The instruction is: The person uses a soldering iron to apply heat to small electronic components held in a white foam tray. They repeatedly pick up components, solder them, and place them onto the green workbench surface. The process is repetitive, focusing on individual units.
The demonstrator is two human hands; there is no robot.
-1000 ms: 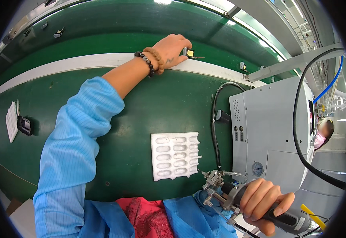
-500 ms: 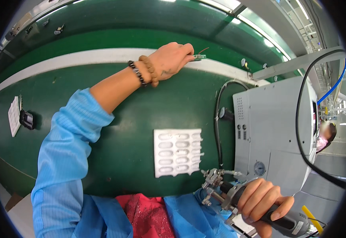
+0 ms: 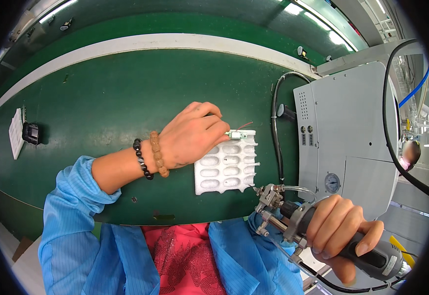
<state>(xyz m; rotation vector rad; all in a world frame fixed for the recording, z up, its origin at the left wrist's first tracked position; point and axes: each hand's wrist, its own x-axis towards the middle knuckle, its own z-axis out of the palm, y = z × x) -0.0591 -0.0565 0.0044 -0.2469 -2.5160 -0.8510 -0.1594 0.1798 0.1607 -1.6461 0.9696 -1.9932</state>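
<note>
At left grip (image 3: 193,133), pinched: small green part (image 3: 237,134), long axis sideways, wire (image 3: 245,125) pointing forward-right. Within right grip (image 3: 341,230), clasped: dark tool (image 3: 301,220), tip (image 3: 255,188) aimed forward-left.

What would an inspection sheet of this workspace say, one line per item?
Surface: green benchtop, scattered dark marks.
Handled things: small green part with thin wire at white tray's far edge, contact unclear; dark handheld tool.
Clutter: second white tray beside black holder, far left.
Hands: left hand pinches the part; right hand grips the tool.
Cables: black hose beside grey machine; blue hose at right.
Surroundings: white rail beyond the benchtop; another person at far right.
</note>
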